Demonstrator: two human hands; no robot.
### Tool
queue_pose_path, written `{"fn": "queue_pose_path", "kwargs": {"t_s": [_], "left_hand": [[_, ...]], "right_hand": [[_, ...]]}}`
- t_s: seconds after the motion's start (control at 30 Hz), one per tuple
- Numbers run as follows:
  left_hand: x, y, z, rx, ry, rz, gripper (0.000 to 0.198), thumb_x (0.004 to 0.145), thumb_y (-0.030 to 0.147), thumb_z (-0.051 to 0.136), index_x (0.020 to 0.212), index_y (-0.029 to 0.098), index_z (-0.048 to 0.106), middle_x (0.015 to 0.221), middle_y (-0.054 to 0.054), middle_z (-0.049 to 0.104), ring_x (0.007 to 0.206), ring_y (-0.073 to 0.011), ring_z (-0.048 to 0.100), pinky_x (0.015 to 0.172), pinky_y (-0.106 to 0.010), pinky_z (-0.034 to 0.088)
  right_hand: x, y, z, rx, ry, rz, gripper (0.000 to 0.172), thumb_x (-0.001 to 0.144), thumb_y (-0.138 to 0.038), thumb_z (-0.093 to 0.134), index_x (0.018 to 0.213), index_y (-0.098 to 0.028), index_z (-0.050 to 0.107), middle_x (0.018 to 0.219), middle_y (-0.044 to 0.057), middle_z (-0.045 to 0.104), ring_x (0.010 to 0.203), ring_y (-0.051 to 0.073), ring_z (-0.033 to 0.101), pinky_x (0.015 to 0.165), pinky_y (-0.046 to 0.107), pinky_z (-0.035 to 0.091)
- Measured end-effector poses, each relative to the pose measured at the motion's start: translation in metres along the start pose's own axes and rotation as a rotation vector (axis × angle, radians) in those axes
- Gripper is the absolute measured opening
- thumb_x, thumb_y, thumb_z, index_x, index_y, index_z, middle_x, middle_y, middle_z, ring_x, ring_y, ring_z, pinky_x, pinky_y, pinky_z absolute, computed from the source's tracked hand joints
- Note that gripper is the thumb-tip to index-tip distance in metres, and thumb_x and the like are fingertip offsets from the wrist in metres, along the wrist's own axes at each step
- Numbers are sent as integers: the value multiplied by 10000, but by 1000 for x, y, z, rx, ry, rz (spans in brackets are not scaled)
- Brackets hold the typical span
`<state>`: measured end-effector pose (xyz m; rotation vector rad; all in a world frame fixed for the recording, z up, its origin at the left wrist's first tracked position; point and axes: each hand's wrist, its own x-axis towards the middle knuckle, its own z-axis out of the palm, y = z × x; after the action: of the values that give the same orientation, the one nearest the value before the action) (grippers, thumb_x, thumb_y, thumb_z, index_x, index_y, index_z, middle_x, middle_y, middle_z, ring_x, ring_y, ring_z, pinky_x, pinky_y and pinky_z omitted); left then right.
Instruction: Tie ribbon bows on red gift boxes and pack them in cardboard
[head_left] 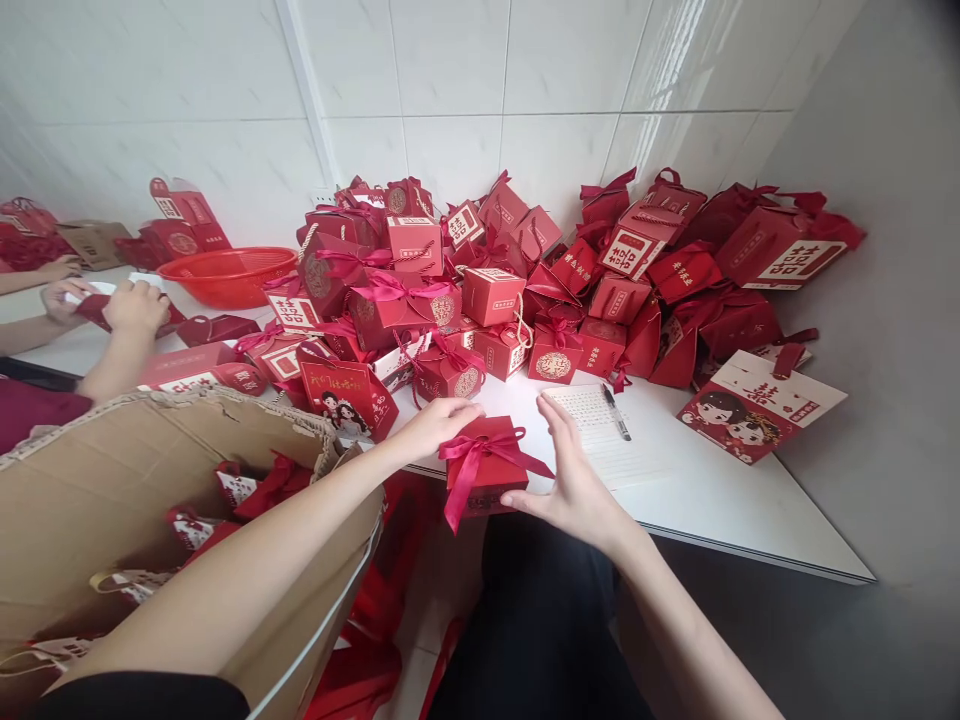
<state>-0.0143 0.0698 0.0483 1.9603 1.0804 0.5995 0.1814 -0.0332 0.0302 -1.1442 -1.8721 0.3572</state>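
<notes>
A small red gift box (487, 480) with a dark pink ribbon bow sits at the table's front edge, close to my body. My left hand (442, 428) grips its far left corner, with the fingers together and partly hidden behind the box. On the other side, my right hand (574, 490) is open, its fingers stretched upward and apart from the box. Only the thumb of that hand reaches the box's lower right side. Behind the right fingers lies a sheet of lined paper (600, 440) with handwriting, and a black pen (616, 412) rests on it.
Many red gift boxes (405, 300) are heaped along the tiled wall. A larger printed box (750, 410) stands at right. A cardboard carton (112, 430) holding red boxes is at my left. Beyond it are a red basin (225, 275) and another person's hands (135, 310) with a red box.
</notes>
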Motion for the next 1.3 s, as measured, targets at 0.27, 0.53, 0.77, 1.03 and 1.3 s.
{"fn": "queue_pose_path", "kwargs": {"t_s": [0.27, 0.53, 0.77, 1.03, 1.3], "left_hand": [[2, -7, -7, -310, 91, -148, 586, 798, 614, 355, 1041, 143, 605, 1128, -105, 622, 1080, -233, 545, 953, -360, 372], [-5, -2, -2, -405, -6, -134, 460, 745, 533, 528, 1060, 199, 553, 1208, -56, 544, 1171, -219, 452, 1010, -335, 295], [-12, 5, -2, -566, -193, -133, 533, 709, 428, 604, 1150, 204, 406, 1051, -54, 599, 1045, -215, 539, 934, -367, 348], [-8, 6, -9, -514, -30, 12, 487, 784, 463, 507, 1184, 198, 423, 1199, -103, 553, 1161, -242, 465, 957, -382, 329], [-26, 33, -5, 171, 198, 316, 279, 710, 392, 607, 886, 181, 558, 928, -40, 566, 854, -181, 544, 766, -293, 426]], "right_hand": [[3, 42, 23, 441, -192, 220, 802, 753, -386, 629, 1389, -282, 152, 1314, 102, 395, 1237, 226, 374, 989, 457, 362], [21, 35, 21, 431, -429, 153, 1149, 580, -300, 776, 1421, -260, -6, 1446, 95, 215, 1319, 244, 237, 1075, 394, 244], [16, 36, 16, 562, -576, 163, 1153, 612, -196, 727, 1408, -251, -106, 1296, 91, 454, 1104, 219, 518, 967, 390, 398], [11, 35, 21, 454, -264, 184, 1099, 626, -298, 741, 1415, -254, -22, 1361, 112, 354, 1177, 240, 451, 1011, 422, 352], [-9, 35, 13, 206, 111, 178, 1012, 634, -419, 721, 1374, -387, 32, 1430, 46, 203, 1282, 342, 269, 1020, 561, 290]]}}
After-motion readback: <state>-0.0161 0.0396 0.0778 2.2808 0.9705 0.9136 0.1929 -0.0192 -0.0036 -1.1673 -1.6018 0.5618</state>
